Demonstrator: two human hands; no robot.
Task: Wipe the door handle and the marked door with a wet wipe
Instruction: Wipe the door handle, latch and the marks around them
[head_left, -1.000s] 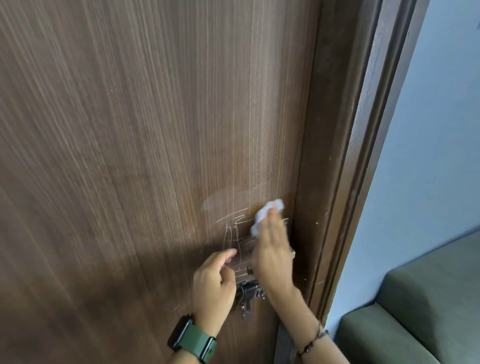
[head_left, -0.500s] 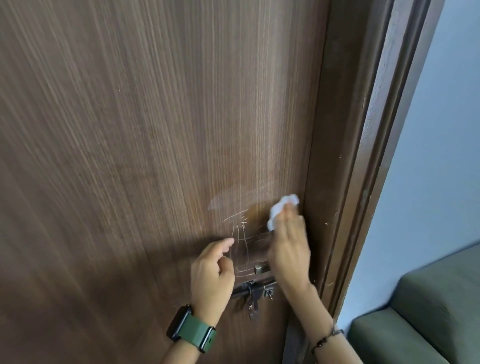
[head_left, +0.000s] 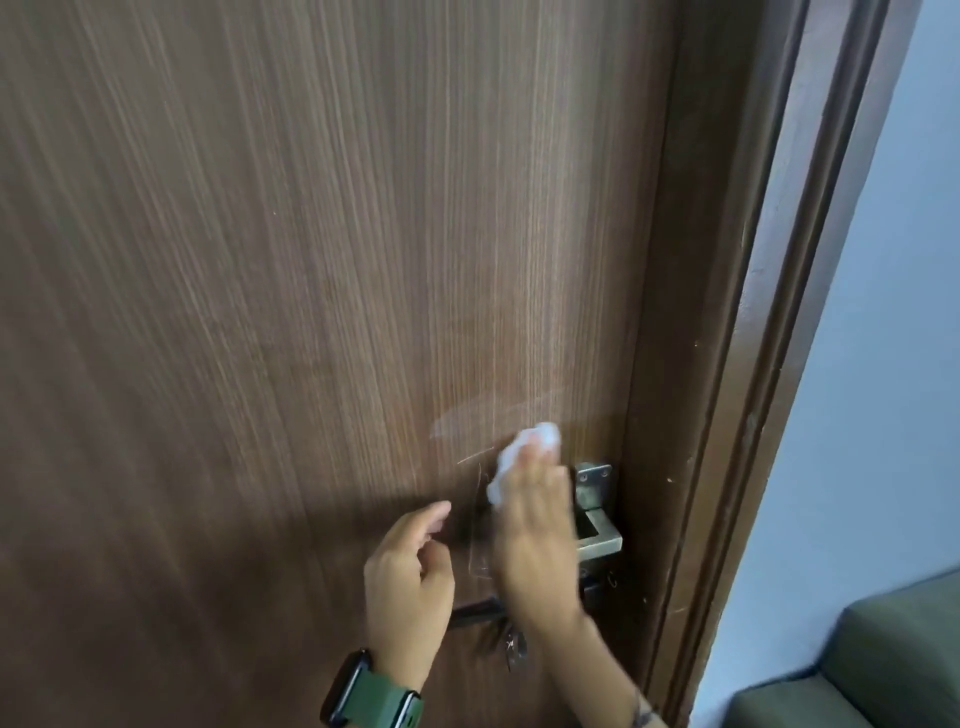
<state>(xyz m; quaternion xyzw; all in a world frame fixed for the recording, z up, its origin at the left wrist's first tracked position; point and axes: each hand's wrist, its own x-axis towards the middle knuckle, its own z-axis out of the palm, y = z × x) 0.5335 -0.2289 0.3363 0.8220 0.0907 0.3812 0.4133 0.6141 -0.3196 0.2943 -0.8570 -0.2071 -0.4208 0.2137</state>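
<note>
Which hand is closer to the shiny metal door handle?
The right hand, holding the wet wipe, overlaps the metal door handle from its left. The left hand is farther left, apart from it.

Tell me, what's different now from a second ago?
The right hand slid the wet wipe leftward from the door's edge across the scratchy white marks, hiding most of them and uncovering the metal handle. The camera view shifted too. The left hand, with its green watch, stayed open beside the marks, holding nothing. The right hand kept hold of the wipe.
</note>
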